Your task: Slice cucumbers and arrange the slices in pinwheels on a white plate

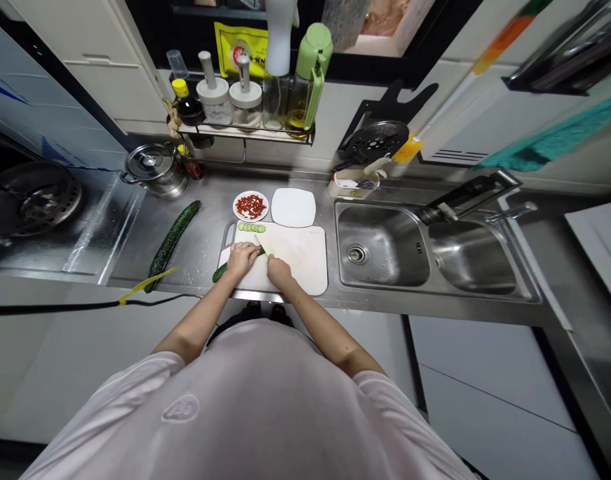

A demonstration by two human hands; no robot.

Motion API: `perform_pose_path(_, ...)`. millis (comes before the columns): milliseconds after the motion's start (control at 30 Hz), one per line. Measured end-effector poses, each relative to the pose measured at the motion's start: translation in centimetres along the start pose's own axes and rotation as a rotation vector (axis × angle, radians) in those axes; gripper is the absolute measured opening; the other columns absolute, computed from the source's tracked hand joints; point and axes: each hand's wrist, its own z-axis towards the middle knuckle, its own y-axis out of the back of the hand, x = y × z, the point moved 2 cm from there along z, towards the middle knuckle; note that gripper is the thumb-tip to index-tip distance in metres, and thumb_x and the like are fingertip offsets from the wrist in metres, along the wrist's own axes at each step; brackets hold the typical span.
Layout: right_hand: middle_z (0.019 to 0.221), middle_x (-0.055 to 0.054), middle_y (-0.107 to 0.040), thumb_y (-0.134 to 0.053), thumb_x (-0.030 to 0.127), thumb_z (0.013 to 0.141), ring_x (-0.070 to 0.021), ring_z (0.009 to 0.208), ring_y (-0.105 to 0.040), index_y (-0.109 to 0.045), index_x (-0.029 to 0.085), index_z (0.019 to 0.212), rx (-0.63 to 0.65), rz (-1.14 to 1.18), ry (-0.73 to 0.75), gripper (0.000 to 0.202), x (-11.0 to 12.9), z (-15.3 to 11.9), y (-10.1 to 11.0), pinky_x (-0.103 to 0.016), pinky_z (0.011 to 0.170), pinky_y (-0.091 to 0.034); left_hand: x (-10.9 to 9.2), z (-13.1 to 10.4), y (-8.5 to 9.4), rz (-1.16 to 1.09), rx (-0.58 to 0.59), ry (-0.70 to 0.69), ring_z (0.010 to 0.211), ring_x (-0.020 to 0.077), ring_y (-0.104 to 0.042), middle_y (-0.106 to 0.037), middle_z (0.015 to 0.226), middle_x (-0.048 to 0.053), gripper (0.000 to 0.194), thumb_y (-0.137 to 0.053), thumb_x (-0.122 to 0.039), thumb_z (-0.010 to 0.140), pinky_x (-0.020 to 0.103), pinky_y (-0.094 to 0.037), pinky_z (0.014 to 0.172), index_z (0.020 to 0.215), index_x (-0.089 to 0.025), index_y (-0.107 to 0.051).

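My left hand (242, 259) is closed around a dark green cucumber (219, 273) and presses it on the white cutting board (305, 260). One end of the cucumber sticks out below the hand, and its cut end shows beyond the fingers. In my right hand (279, 272) is a knife (261, 244), its light blade beside that cut end; the handle is hidden in the fist. Several cucumber slices (251, 227) lie in a row along the board's upper left edge. A whole cucumber (173, 244) rests on the steel counter to the left.
Behind the board stand a plate of chopped red pieces (251, 206) and a white square plate (293, 207). A double sink (385, 243) is at the right. At the left are a lidded pot (155, 171) and a stove (30, 200). A shelf (245, 132) holds bottles and jars.
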Motion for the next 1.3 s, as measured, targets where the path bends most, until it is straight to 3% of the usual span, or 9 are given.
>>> perform_pose_path(433,0.102,-0.016,-0.066,-0.038,0.004,0.090,-0.0221,0.096,-0.066,-0.048,0.012,0.111,0.055,-0.047,-0.028,0.024,-2.1,-3.1,-1.9,-0.030,0.078,-0.049,0.0,0.0,0.0,-0.013,-0.007,-0.001,0.098,0.0217,-0.056,-0.068,0.102,0.005,0.027,-0.048,-0.035,0.093,0.039,-0.034,0.092,0.105,-0.027,-0.071)
perform_pose_path(900,0.105,-0.016,-0.067,-0.035,0.004,0.090,-0.0209,0.098,-0.065,-0.048,0.011,0.114,0.026,-0.024,-0.007,0.028,-0.1,0.0,-0.2,-0.029,0.079,-0.049,0.1,-0.1,0.0,-0.006,0.002,0.003,0.099,0.0224,-0.055,-0.068,0.103,0.006,0.028,-0.046,-0.035,0.094,0.040,-0.034,0.092,0.105,-0.028,-0.070)
perform_pose_path(1300,0.102,-0.016,-0.067,-0.036,0.003,0.090,-0.0212,0.097,-0.066,-0.048,0.012,0.114,0.017,-0.039,-0.012,0.027,-1.2,-1.5,-1.5,-0.029,0.079,-0.049,0.0,-0.2,-0.1,-0.004,-0.001,0.013,0.099,0.0230,-0.056,-0.068,0.103,0.007,0.029,-0.045,-0.036,0.094,0.041,-0.033,0.090,0.105,-0.028,-0.070)
